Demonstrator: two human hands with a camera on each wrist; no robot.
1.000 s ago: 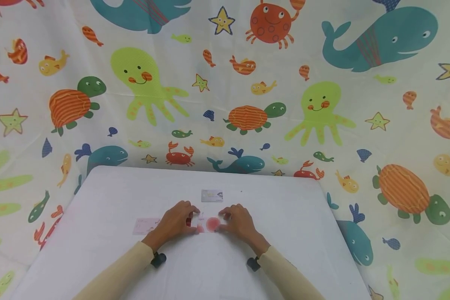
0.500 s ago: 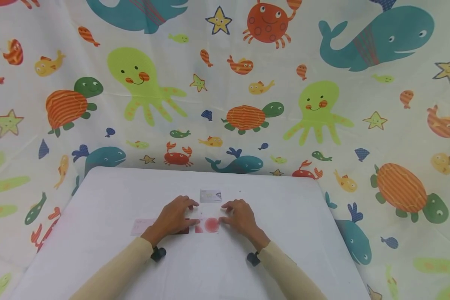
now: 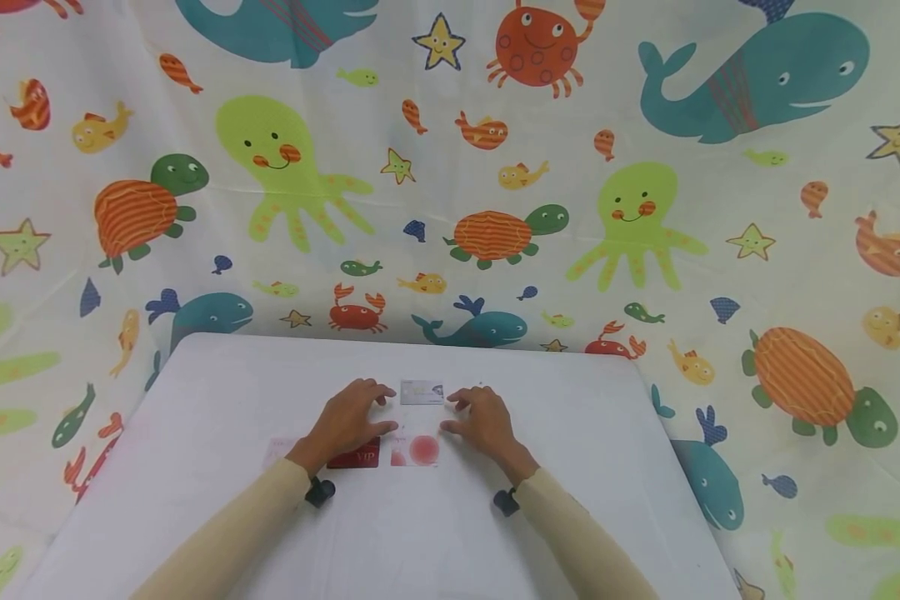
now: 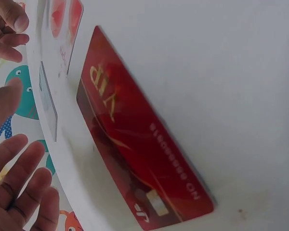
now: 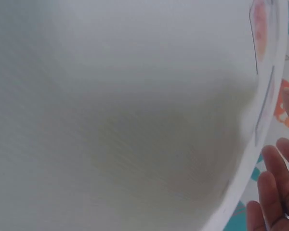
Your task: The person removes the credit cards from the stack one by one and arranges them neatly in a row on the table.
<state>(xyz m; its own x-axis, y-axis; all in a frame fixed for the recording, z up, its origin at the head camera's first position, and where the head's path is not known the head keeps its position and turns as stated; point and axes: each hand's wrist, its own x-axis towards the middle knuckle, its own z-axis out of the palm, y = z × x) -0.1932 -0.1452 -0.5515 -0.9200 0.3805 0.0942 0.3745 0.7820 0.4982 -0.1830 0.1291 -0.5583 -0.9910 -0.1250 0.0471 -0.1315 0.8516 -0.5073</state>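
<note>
Behind a white tabletop (image 3: 562, 425), a pale cloth (image 3: 450, 183) is hanging, its print showing teal whales (image 3: 765, 83), lime-green octopuses (image 3: 637, 187), orange-shelled turtles (image 3: 806, 375), red crabs (image 3: 537, 50), starfish (image 3: 440, 42) and small fish (image 3: 692, 367); blue shells (image 3: 724, 309) are dotting the gaps.

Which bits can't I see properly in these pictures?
- Right end of the pale pink card: head view, hidden by the left hand and its wrist.
- Small print on the silver card: head view, too small to read.
- Part of the card with the red circle: left wrist view, cut off by the top edge.
- Part of the right hand: right wrist view, cut off by the right edge.
</note>
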